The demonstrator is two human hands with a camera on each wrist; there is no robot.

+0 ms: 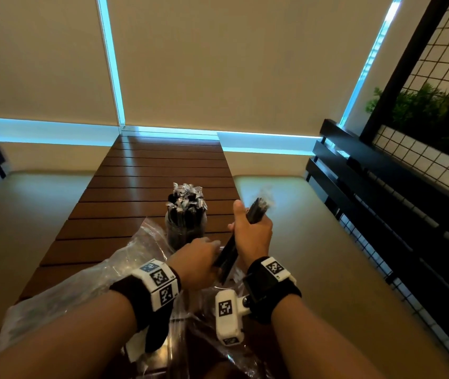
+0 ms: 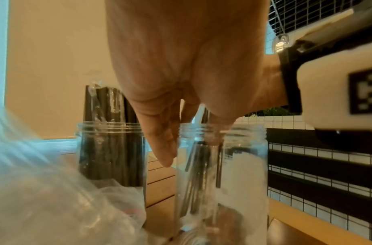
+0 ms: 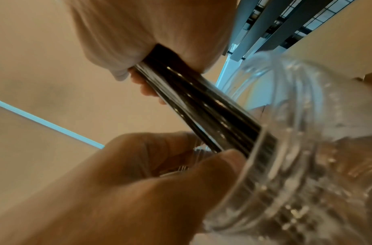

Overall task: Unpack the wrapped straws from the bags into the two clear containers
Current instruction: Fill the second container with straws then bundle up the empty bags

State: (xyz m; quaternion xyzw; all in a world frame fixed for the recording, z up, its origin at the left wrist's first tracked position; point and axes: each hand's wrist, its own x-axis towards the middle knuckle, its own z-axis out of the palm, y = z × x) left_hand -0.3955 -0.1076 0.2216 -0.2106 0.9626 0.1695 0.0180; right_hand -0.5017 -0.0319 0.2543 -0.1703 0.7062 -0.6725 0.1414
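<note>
We see the right hand (image 1: 253,231) fisted tight around a bundle of wrapped black straws (image 1: 228,255), thumb up; the bundle slants down from the fist into the mouth of a clear container (image 2: 222,165). The left hand (image 1: 196,265) sits just beside the right one, at that container's rim; thumb and fingers (image 3: 227,159) curl on the threaded rim. Beyond both hands a second clear container (image 1: 186,228) stands upright on the slatted wooden counter (image 1: 149,181), packed with straws. Crumpled clear bags (image 1: 81,283) lie under the left wrist.
</note>
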